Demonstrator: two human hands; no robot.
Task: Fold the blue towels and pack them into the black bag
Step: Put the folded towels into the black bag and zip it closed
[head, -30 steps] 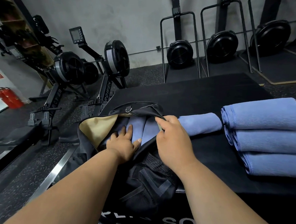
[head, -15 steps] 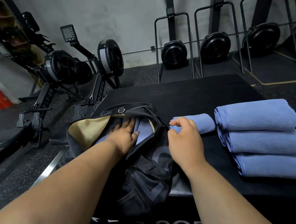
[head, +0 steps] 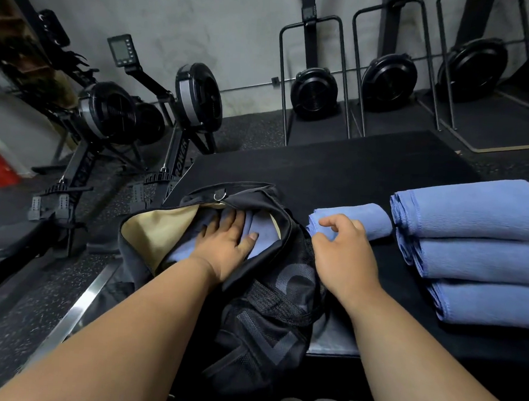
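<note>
On your black surface lie four folded towels, long axes left-right: three stacked, one small under your loosely curled right hand, left hand flat on perhaps two in the bag.

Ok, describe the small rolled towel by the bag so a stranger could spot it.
On the black platform, look between the open black bag and the stack of three folded blue towels. The small rolled towel lies there alone, just beyond the right hand. It is much shorter and thinner than the stacked ones.
</note>
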